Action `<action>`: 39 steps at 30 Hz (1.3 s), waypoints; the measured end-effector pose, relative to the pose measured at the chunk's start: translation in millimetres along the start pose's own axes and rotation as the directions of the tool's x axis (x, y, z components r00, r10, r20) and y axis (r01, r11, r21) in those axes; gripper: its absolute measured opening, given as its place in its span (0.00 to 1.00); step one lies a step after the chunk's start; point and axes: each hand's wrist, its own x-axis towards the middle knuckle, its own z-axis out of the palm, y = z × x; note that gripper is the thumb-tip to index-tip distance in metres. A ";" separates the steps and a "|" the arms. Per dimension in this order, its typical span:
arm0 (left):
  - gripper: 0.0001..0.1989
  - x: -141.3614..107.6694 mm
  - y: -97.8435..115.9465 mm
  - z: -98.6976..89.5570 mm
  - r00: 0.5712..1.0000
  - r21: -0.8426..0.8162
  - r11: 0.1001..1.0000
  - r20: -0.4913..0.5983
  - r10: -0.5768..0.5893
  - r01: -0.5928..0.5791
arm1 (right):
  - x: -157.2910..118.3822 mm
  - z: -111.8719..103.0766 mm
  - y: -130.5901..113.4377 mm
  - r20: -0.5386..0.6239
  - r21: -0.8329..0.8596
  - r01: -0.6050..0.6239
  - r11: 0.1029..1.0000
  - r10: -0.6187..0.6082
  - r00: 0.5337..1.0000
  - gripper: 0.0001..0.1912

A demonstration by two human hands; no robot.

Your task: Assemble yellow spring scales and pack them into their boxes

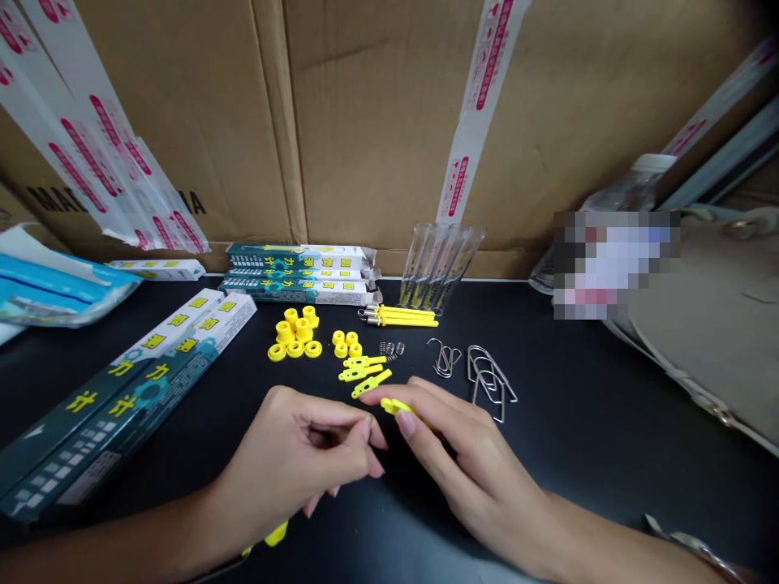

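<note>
My right hand (pixel 462 442) pinches a small yellow plastic piece (pixel 394 405) between thumb and index finger, low over the table. Close beside it, my left hand (pixel 316 442) is closed in a pinch; anything between its fingertips is too small or hidden to make out. Just beyond my fingers lie several slotted yellow plastic rods (pixel 360 373). Dark coil springs (pixel 389 349) lie behind them. To the left are small yellow rings (pixel 346 344) and larger flanged yellow caps (pixel 295 331). Another yellow part (pixel 277 533) shows partly from under my left forearm.
Metal hooks (pixel 447 358) and bent wire loops (pixel 490 377) lie right of centre. Yellow rods with springs (pixel 405 316) lie before clear tubes (pixel 438 268). Printed boxes (pixel 298 274) are stacked behind; longer boxes (pixel 139 381) lie left. A bottle (pixel 633 186) and beige bag (pixel 712 316) stand right.
</note>
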 end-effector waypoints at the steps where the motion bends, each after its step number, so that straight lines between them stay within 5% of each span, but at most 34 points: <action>1: 0.10 0.1 0.1 0.0 1.000 -0.002 1.000 -0.009 -0.004 0.004 | -1.4 0.1 0.3 -0.001 -0.036 0.030 0.999 -0.030 1.000 0.15; 5: 0.10 1.2 -0.3 0.6 0.999 -0.006 1.000 -0.031 -0.007 0.007 | -4.2 2.6 1.1 -0.002 -0.064 0.013 0.998 -0.014 1.000 0.18; 10: 0.11 0.9 -1.1 1.2 0.998 -0.011 1.000 -0.065 -0.002 0.002 | -3.2 3.6 -0.2 -0.009 -0.002 -0.094 0.996 0.094 0.996 0.07; 39: 0.11 2.1 3.8 -0.6 0.998 0.134 0.990 -0.055 -0.042 0.049 | -0.8 3.1 4.6 -0.030 -0.130 0.015 0.991 -0.019 0.999 0.07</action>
